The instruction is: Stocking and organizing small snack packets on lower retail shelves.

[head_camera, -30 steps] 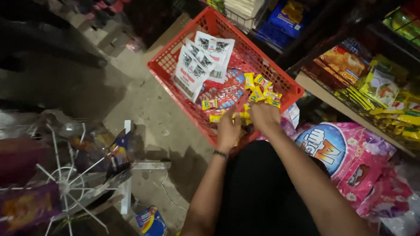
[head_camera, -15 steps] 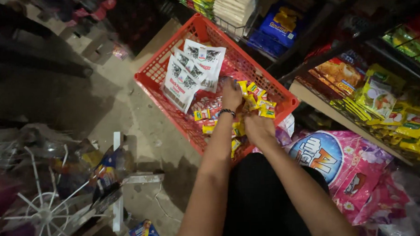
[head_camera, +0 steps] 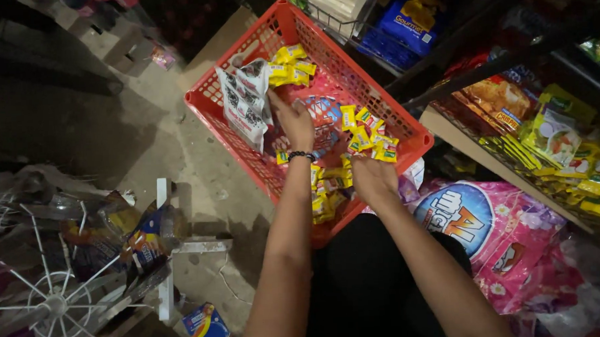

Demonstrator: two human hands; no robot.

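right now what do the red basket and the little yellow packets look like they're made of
The red basket looks like moulded rigid plastic: uniform colour, lattice walls with a thick rim. The small yellow packets look like glossy plastic or foil film, judging by their sheen and crinkled edges; which of the two I cannot tell.

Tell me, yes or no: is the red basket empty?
No, the red basket holds many small yellow packets and white sachets that both hands reach into.

The basket (head_camera: 405, 128) is red moulded plastic, a matt lattice. In it, the yellow sachets (head_camera: 365, 130) are glossy foil-like film, and the white packets (head_camera: 244, 100) are shiny printed plastic. Right of the basket, the pink bag (head_camera: 508, 241) is slick film. Left of it, the floor (head_camera: 145, 127) looks like rough, dull concrete.
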